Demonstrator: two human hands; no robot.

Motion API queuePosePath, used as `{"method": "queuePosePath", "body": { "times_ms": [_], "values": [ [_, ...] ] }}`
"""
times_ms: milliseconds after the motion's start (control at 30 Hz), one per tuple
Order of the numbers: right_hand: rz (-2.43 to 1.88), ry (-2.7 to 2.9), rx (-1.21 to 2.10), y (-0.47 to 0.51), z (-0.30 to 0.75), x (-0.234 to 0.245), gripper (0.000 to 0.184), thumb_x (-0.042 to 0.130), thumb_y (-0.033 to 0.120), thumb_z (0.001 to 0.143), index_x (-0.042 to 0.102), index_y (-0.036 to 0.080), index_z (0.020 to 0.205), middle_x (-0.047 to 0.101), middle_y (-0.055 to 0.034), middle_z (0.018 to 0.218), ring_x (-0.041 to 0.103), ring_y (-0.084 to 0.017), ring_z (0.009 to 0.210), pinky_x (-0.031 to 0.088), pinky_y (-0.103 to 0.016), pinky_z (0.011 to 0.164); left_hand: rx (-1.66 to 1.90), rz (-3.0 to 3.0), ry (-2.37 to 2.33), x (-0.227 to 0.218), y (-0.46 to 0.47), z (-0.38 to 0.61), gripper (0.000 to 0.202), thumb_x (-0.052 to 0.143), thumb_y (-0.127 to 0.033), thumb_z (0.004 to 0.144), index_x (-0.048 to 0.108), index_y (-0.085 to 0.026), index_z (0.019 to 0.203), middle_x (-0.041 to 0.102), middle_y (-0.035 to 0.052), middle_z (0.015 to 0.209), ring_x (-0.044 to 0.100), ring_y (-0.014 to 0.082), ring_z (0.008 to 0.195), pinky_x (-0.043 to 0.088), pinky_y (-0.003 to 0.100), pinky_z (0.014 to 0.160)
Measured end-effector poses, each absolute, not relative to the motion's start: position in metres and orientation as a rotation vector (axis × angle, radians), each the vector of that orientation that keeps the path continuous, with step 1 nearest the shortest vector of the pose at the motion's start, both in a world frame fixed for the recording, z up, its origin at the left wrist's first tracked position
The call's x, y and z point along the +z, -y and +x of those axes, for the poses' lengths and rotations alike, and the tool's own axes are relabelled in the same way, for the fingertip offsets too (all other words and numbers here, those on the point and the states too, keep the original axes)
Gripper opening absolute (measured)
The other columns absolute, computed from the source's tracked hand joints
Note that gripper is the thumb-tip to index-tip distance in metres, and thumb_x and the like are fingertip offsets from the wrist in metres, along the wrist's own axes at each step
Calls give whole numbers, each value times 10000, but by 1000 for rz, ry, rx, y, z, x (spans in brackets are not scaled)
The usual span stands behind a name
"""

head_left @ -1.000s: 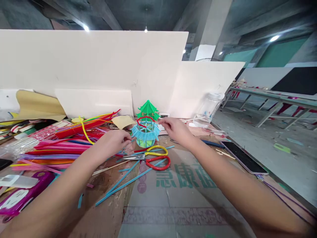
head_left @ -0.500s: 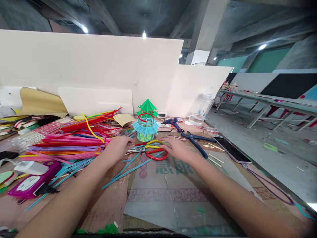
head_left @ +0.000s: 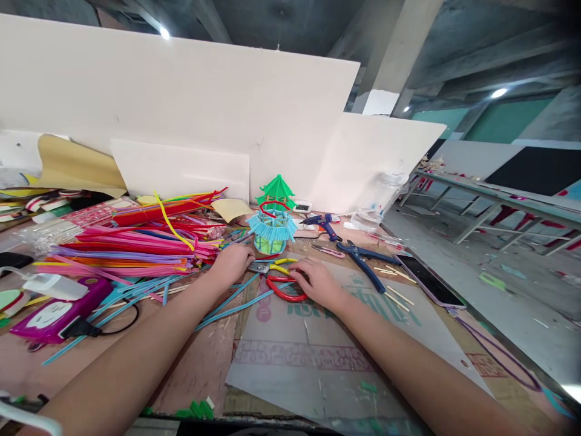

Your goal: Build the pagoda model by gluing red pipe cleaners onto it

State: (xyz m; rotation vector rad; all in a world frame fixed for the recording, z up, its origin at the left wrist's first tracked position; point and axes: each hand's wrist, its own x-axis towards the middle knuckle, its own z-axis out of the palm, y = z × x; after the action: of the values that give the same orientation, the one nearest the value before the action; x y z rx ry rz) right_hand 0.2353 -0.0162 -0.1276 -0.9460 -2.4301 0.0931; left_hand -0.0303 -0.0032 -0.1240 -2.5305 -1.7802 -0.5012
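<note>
A pair of scissors point(head_left: 287, 289) with one red and one yellow handle lies low over the board in front of me. The fingers of my right hand point(head_left: 319, 283) are bent over its handle end. At the blade end, my left hand point(head_left: 232, 264) is closed with its fingers curled; it covers the blade tips, and what it pinches is hidden. Just beyond both hands stands a small pagoda model point(head_left: 275, 215) with a green roof, a red ring and a light-blue skirt. Blue strips point(head_left: 236, 307) lie beneath and beside the scissors.
Bundles of coloured pipe cleaners point(head_left: 131, 248) and a purple power strip point(head_left: 63, 315) are at the left. Pliers point(head_left: 365, 266), a glue gun point(head_left: 324, 224), short sticks point(head_left: 398, 297) and a phone point(head_left: 429, 280) lie at the right. A white board point(head_left: 181, 103) stands behind.
The view has tilted slightly. The scissors have shifted a little left and nearer to me, with my right hand now over the red handle. My left hand has moved to the blades.
</note>
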Motion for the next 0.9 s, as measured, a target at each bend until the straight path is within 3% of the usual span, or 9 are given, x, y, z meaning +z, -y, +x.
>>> {"method": "queuePosePath", "body": {
  "times_ms": [367,533,667,733,900],
  "values": [
    [-885,2420,-32,17,235,-126,187,462,245,980,632,187,1034,675,-80,955,589,-219,905,488,-378,819,-482,-2544,1711,-102,20,-29,216,489,-205,868,700,-164,845,721,107,871,668,222,839,467,291,764],
    [-756,2333,-224,32,237,-108,226,489,206,958,584,192,1161,628,-117,1123,555,-241,1045,470,-427,925,-633,-2585,1689,-80,50,-24,189,477,-240,887,663,-208,884,716,17,839,656,173,743,438,251,652],
    [-691,2342,-269,43,224,-79,287,508,230,951,566,222,1232,591,-116,1280,491,-268,1215,379,-503,1059,-832,-2720,1662,-63,63,-11,170,495,-251,873,657,-206,848,704,4,803,640,163,733,423,244,645],
    [-659,2367,-272,42,216,-63,266,498,236,956,591,212,1204,615,-121,1251,508,-268,1197,379,-505,1052,-875,-2729,1647,-51,64,-4,164,506,-263,859,656,-204,828,695,0,764,620,152,688,406,240,613],
    [-632,2329,-232,19,204,-27,200,478,240,977,665,199,1033,702,-79,947,608,-222,928,467,-386,861,-1029,-2646,1576,-11,50,4,158,530,-293,839,647,-198,791,655,-26,714,575,130,645,366,235,584]
  ]
}}
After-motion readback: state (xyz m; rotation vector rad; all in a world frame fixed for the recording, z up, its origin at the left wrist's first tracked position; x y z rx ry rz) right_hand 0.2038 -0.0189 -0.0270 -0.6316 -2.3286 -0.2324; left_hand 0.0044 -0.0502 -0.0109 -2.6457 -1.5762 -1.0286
